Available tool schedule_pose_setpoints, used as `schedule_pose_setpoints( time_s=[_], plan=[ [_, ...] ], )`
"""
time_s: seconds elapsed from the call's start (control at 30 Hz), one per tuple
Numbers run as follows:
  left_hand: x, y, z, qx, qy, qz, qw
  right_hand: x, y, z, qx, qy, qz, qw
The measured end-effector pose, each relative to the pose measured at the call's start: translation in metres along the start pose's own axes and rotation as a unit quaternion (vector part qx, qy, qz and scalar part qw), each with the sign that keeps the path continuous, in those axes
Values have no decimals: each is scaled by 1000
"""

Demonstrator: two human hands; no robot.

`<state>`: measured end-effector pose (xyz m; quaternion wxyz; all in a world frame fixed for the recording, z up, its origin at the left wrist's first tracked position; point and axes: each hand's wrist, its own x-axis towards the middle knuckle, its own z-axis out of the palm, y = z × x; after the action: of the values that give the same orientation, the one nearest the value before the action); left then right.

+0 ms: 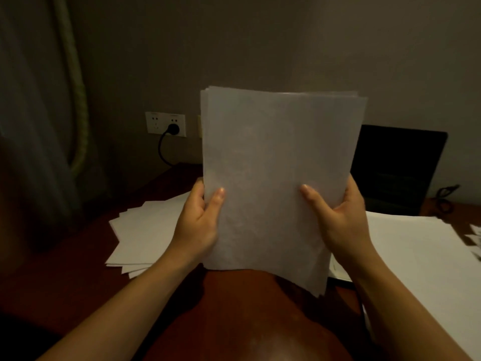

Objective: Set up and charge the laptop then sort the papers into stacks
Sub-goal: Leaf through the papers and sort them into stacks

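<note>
Both hands are on the stack (273,178) rn. It's upright, facing the cam, over the desk (247,313). Can't tell if the bottom edge touches the wood or hangs just above it.

L hand (197,225) is clamped on the stack's left edge near the bottom, thumb across the front, fingers curled round the back. R hand (341,220) does the same on the right edge, thumb on front. The sheets aren't squared up: edges are stepped at top left, and the btm right corner sags lower w/ ragged layers.

Everything else, relative to the stack:
- left of it, flat on the desk: a fanned pile (145,230) of white paper, corners splayed
- right of it, flat: more white sheets (416,251), a wider spread, running off frame
- behind it to the right: laptop (398,168), lid up, screen dark
- behind it to the left, on the wall: socket (165,124) w/ a black plug (173,129) in it. The cord (162,152) loops down and goes out of sight behind the stack
- far left: a curtain (39,126)

Small dark tangle past the laptop, too dim to tell what it is.
</note>
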<state>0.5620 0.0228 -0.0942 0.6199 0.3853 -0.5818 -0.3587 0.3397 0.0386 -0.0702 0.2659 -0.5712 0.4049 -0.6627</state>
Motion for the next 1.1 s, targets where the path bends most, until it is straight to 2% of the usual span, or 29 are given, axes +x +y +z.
schedule_pose_setpoints(
  time_s=[0.13, 0.33, 0.47, 0.63, 0.73, 0.9, 1.1],
  plan=[
    [-5, -6, 0, 25, 6, -31, 999, 0, 2, -6, -15, -22, 52, 998],
    [-17, -3, 17, 25, -12, -96, 995, 3, 3, -34, -125, -74, 121, 982],
    [-31, -3, 49, 39, -90, -137, 986, -3, 5, -75, -217, -57, 147, 963],
    [-29, -2, 98, 157, -165, -151, 962, -6, 6, -145, -311, -32, 173, 934],
    [-31, -1, 126, 186, -203, -156, 949, -7, 4, -185, -355, -28, 199, 913],
    [-35, -4, 171, 267, -255, -108, 923, -14, 5, -234, -401, -18, 209, 891],
    [-27, -19, 214, 406, -254, -21, 878, -15, 19, -260, -473, -9, 199, 858]
  ],
)
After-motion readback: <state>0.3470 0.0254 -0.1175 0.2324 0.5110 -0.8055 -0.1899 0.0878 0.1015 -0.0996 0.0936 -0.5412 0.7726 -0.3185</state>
